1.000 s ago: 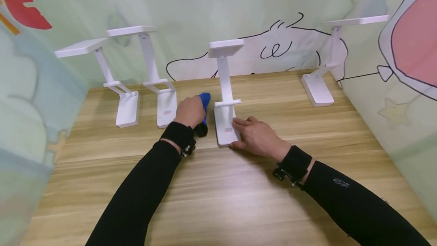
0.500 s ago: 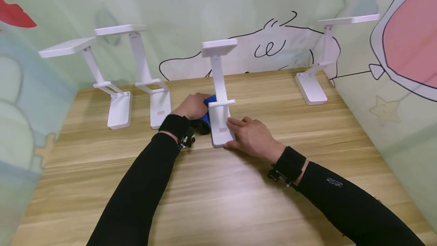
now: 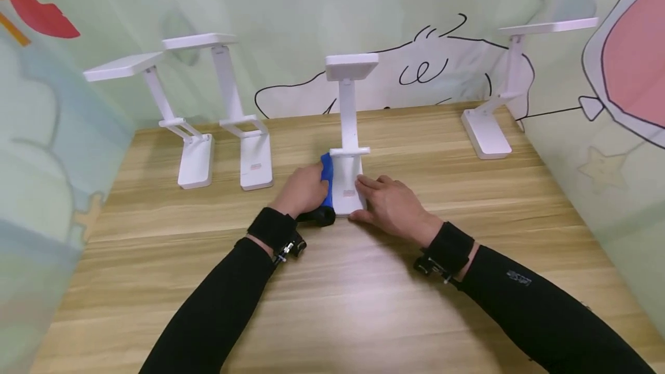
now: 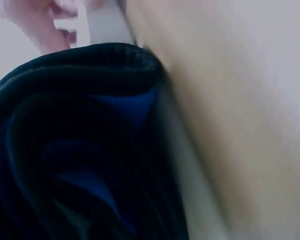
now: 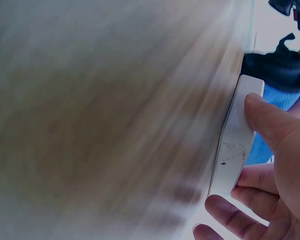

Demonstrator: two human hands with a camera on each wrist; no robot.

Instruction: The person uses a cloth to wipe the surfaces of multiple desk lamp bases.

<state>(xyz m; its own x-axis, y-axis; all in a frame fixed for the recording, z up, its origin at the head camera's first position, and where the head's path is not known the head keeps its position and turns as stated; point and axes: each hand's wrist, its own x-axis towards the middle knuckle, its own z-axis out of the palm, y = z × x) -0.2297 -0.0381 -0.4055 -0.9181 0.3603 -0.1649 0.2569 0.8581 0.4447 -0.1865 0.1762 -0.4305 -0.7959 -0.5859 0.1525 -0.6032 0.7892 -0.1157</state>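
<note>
A white folding desk lamp point(image 3: 344, 173) stands at mid-table, its flat head raised over the base. My right hand point(image 3: 392, 206) grips the base from the right. In the right wrist view, the thumb lies on the front end of the lamp base point(image 5: 236, 135) and the fingers lie along its side. My left hand point(image 3: 302, 190) holds a bunched blue cloth with black edges point(image 3: 327, 180) against the left side of the base. Its dark folds point(image 4: 80, 75) fill much of the left wrist view, and the left fingertips are mostly hidden.
Two more white desk lamps, an outer one point(image 3: 195, 160) and an inner one point(image 3: 256, 161), stand at the left. Another white lamp point(image 3: 486, 134) is at the back right. A printed fabric backdrop point(image 3: 291, 10) rises behind the wooden table point(image 3: 363, 293).
The left hand first brought the cloth rightward to the base's left side, then drew it along toward the base's front end. The right hand has kept its hold on the lamp base.
</note>
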